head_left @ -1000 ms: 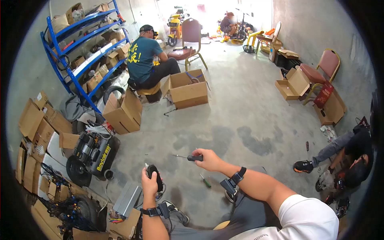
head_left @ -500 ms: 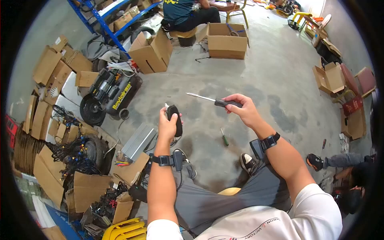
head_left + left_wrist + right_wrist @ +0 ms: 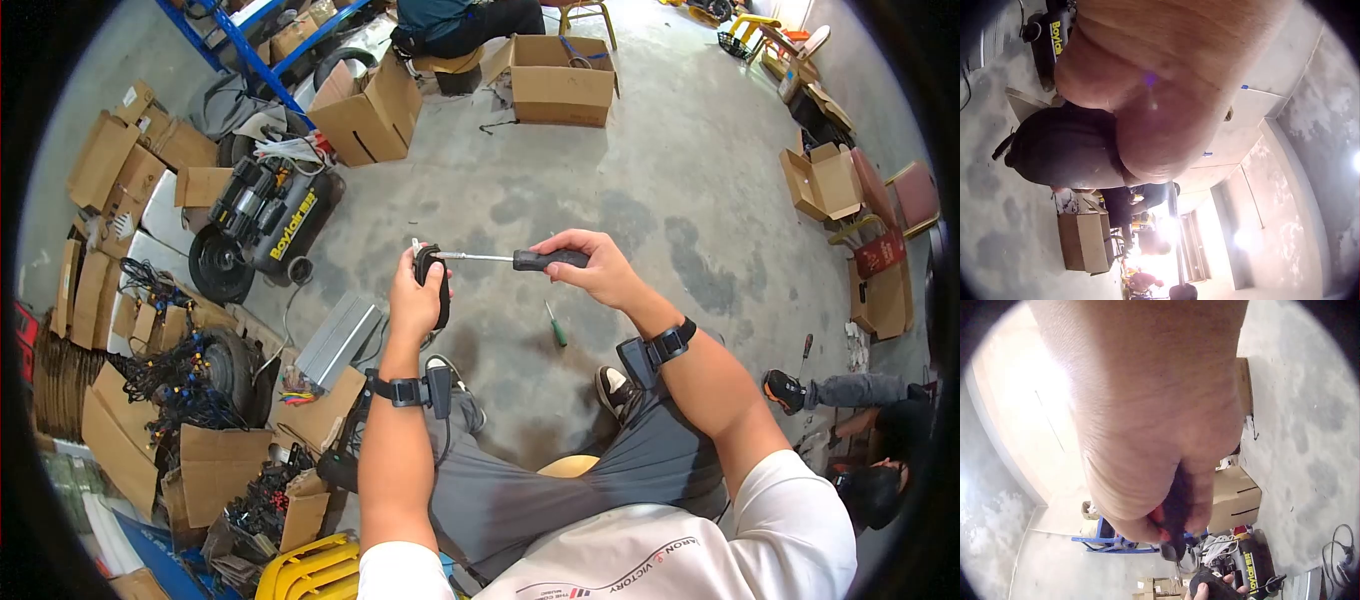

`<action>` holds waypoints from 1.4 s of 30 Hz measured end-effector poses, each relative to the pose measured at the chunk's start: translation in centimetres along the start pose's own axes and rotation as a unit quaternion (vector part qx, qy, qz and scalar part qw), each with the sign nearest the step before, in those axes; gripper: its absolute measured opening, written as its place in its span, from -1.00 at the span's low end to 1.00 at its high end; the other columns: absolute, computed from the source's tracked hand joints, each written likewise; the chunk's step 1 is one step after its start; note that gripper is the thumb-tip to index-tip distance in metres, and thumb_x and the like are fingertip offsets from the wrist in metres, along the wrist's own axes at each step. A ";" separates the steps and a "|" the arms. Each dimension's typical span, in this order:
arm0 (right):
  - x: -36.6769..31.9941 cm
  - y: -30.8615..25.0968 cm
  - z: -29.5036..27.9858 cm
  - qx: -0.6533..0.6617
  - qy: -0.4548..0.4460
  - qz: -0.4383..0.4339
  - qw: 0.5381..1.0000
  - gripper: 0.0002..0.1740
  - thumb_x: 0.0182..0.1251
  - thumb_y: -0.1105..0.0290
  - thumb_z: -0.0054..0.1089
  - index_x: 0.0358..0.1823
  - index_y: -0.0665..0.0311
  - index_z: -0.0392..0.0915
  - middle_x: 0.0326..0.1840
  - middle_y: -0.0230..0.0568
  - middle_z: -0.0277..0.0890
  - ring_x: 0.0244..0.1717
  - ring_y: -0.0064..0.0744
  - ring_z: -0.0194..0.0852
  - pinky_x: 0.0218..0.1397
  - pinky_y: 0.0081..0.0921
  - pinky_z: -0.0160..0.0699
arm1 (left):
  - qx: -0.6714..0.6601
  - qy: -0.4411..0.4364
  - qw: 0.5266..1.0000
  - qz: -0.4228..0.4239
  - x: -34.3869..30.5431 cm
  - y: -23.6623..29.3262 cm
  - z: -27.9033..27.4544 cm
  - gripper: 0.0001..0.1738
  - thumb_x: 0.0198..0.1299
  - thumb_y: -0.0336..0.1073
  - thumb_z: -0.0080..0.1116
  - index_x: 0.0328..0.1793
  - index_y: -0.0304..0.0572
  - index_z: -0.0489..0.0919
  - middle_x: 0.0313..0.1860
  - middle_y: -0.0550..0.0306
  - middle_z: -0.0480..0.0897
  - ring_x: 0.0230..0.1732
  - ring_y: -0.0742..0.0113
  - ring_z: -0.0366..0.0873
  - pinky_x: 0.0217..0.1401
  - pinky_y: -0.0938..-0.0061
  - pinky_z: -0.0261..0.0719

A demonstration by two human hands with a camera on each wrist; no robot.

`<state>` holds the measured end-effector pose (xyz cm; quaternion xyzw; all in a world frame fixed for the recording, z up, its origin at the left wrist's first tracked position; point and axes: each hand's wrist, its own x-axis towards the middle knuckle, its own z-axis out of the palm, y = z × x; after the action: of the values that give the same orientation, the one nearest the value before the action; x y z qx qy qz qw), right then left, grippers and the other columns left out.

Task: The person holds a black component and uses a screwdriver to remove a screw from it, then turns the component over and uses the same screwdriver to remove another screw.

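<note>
My left hand [image 3: 410, 305] holds a black, rounded, elongated thing [image 3: 1066, 147] upright, thumb across its near side; its exact kind cannot be told. A small white piece stands out at its top in the head view. In my right hand [image 3: 600, 272] is a screwdriver [image 3: 535, 260] with a dark handle, pinched between thumb and fingers. The handle shows some red in the right wrist view. Its shaft lies level and points left, with the tip right at the upper end of the black thing. Below, a green-handled screwdriver [image 3: 556, 328] lies on the floor between the feet.
Left stand an air compressor [image 3: 295, 225], a silver metal case [image 3: 342, 340], tangled wires [image 3: 165, 375] and cardboard pieces. An open cardboard box [image 3: 562, 95] is ahead, near a seated person [image 3: 440, 25]. Another person's shoe [image 3: 783, 391] shows at right.
The head view has tilted down. The right hand has brought the screwdriver left, from apart to its tip at the black thing. The left hand keeps its hold.
</note>
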<state>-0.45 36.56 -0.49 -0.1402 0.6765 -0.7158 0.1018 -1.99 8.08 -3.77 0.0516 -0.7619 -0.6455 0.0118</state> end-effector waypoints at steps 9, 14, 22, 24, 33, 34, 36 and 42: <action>0.3 0.6 0.3 -0.091 -0.020 -0.008 0.996 -0.73 0.22 0.49 0.30 -0.03 0.32 0.66 -0.23 -0.40 0.65 -0.25 -0.67 0.52 -0.14 -0.60 0.52 | 0.139 0.000 0.989 0.056 -0.1 -0.4 0.5 -0.74 0.34 -0.33 0.17 0.05 -0.36 0.53 -0.27 0.08 0.69 -0.36 0.40 0.66 -0.31 0.45 0.71; 0.3 0.5 0.6 -0.084 -0.008 0.001 0.996 -0.72 0.23 0.48 0.30 -0.02 0.33 0.65 -0.22 -0.38 0.66 -0.24 -0.65 0.54 -0.12 -0.59 0.53 | 0.161 0.003 0.986 0.041 -0.2 0.0 0.4 -0.73 0.34 -0.29 0.16 0.02 -0.37 0.54 -0.31 0.09 0.70 -0.40 0.40 0.65 -0.33 0.44 0.69; 0.5 1.2 0.4 -0.159 -0.006 -0.057 0.986 -0.65 0.19 0.52 0.32 0.04 0.30 0.59 -0.16 -0.37 0.60 -0.21 -0.65 0.48 -0.11 -0.59 0.47 | 0.257 0.018 0.965 0.057 -0.1 0.0 0.0 -0.78 0.30 -0.28 0.18 -0.13 -0.34 0.58 -0.42 0.05 0.69 -0.45 0.34 0.66 -0.41 0.40 0.62; 0.3 0.7 0.5 -0.181 -0.006 -0.044 0.982 -0.61 0.19 0.51 0.33 0.08 0.29 0.56 -0.15 -0.34 0.60 -0.20 -0.63 0.50 -0.09 -0.57 0.48 | 0.284 0.022 0.956 0.068 -0.3 0.3 0.0 -0.77 0.27 -0.27 0.21 -0.18 -0.34 0.58 -0.46 0.04 0.67 -0.50 0.30 0.66 -0.43 0.36 0.60; -0.4 1.0 2.3 -0.157 0.064 -0.081 0.982 -0.51 0.19 0.46 0.36 0.18 0.27 0.47 -0.08 -0.23 0.65 -0.07 -0.41 0.60 -0.06 -0.45 0.57 | 0.330 0.037 0.942 0.039 0.1 -1.2 0.1 -0.73 0.24 -0.22 0.23 -0.21 -0.34 0.58 -0.47 -0.08 0.66 -0.46 0.09 0.71 -0.38 0.27 0.59; -0.5 1.2 2.5 -0.182 0.062 -0.096 0.977 -0.51 0.20 0.46 0.35 0.17 0.27 0.46 -0.08 -0.22 0.64 -0.09 -0.40 0.60 -0.08 -0.44 0.57 | 0.331 0.036 0.942 0.038 -0.1 -1.2 0.1 -0.73 0.24 -0.22 0.23 -0.21 -0.34 0.58 -0.47 -0.08 0.66 -0.46 0.09 0.71 -0.38 0.27 0.59; -0.5 1.2 2.6 -0.206 0.061 -0.111 0.970 -0.52 0.20 0.46 0.35 0.16 0.27 0.45 -0.07 -0.21 0.63 -0.12 -0.39 0.61 -0.10 -0.44 0.58 | 0.403 0.039 0.911 0.076 -0.2 -1.0 0.2 -0.70 0.22 -0.19 0.23 -0.21 -0.36 0.57 -0.42 -0.17 0.67 -0.35 -0.11 0.70 -0.26 0.15 0.58; -0.9 0.1 1.7 -0.195 -0.001 -0.035 0.980 -0.56 0.19 0.47 0.35 0.08 0.32 0.42 -0.12 -0.21 0.53 -0.28 -0.38 0.61 -0.19 -0.46 0.58 | 0.373 0.033 0.927 0.011 -0.3 0.1 0.3 -0.68 0.21 -0.17 0.24 -0.13 -0.31 0.59 -0.27 -0.30 0.68 -0.14 -0.31 0.64 -0.12 0.02 0.57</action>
<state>0.96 35.24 -0.52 -0.1820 0.7978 -0.5729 0.0478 -1.69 8.44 -3.66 0.0652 -0.9474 -0.3126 0.0234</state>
